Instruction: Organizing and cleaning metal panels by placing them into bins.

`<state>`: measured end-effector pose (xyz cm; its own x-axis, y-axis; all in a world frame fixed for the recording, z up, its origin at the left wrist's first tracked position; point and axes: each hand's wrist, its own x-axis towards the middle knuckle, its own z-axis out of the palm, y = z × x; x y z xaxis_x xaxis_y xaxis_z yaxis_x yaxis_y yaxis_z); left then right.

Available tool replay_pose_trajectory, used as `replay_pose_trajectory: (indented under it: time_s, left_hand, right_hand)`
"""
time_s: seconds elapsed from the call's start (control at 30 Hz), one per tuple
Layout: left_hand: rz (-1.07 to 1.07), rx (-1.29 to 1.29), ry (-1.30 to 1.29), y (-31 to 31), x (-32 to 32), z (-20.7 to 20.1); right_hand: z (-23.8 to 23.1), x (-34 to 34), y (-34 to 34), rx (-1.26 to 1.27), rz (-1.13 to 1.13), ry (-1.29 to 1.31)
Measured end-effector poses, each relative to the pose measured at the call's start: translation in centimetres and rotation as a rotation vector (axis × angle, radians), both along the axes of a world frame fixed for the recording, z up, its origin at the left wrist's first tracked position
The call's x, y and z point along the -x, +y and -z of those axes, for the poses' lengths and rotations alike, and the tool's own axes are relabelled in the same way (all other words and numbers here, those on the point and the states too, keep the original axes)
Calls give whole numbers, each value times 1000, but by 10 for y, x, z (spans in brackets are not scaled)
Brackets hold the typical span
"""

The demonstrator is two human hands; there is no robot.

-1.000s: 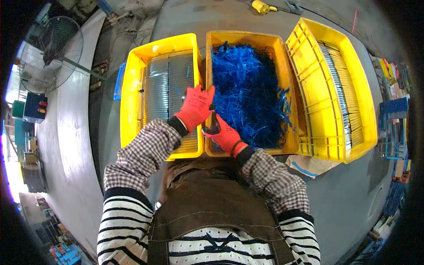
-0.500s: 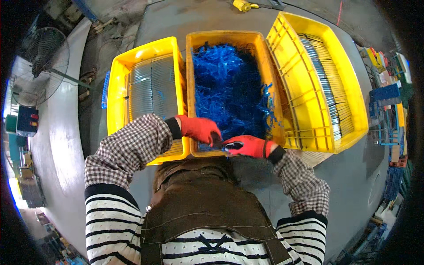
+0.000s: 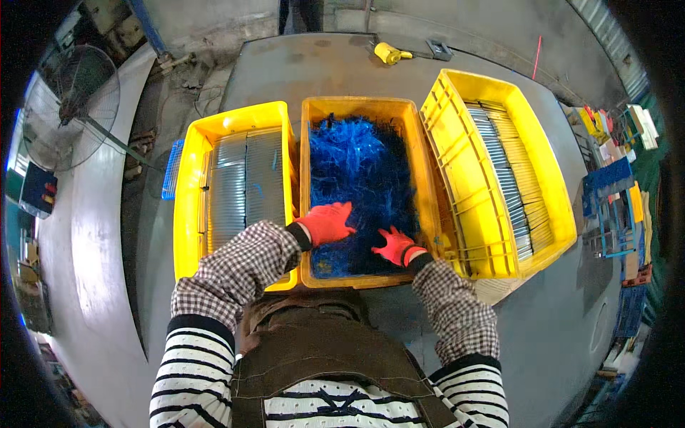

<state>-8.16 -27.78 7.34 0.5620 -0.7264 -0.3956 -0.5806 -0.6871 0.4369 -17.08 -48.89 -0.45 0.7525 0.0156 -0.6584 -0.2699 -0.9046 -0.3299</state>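
Observation:
Both my hands wear red gloves over a middle yellow bin [image 3: 426, 214], which holds a tangle of thin blue plastic strips [image 3: 349, 153]. My left hand [image 3: 328, 222] is over the near left part of this bin, its fingers apart and nothing visible in them. To its right and a little nearer, my right hand [image 3: 394, 247] is open, thumb and fingers spread above the dark blue strips. Whether the fingertips touch the strips is hard to tell. No tool shows in either hand.
A left yellow bin [image 3: 187, 178] holds rows of thin grey flat pieces [image 3: 228, 178]. On the right, a tilted yellow bin [image 3: 553, 157] holds similar stacked pieces [image 3: 510, 185]. A yellow tool [image 3: 389, 53] lies at the far edge; a large fan [image 3: 71, 100] stands far left.
My hands were close together at the bin's near edge, the right with a small dark object. Now they are apart over the strips, and that object is out of sight. The view has tilted up.

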Motion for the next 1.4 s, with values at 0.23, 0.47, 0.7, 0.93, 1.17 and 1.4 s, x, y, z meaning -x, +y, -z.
replay_pose_trajectory:
  time_s: [0.23,0.47,0.7,0.93,1.17,1.4]
  left_hand:
    - [-92,1029,-18,-42,26,24]
    - [208,-105,-435,-24,-50,17]
    - [466,445,-278,-35,1,38]
    - [11,473,-167,-21,-13,17]
    - [172,-66,-251,-13,-33,43]
    - [196,372,235,-2,-58,6]
  right_hand:
    - [16,-20,-1,-1392,458,-652]
    - [-7,8,-21,-1587,870,-216]
    - [-46,19,-38,-1932,1173,113]
    - [-70,27,-48,-2001,1112,0]
    - [-123,16,-24,-2043,1116,163]
    - [-118,18,-2,-725,319,-588]
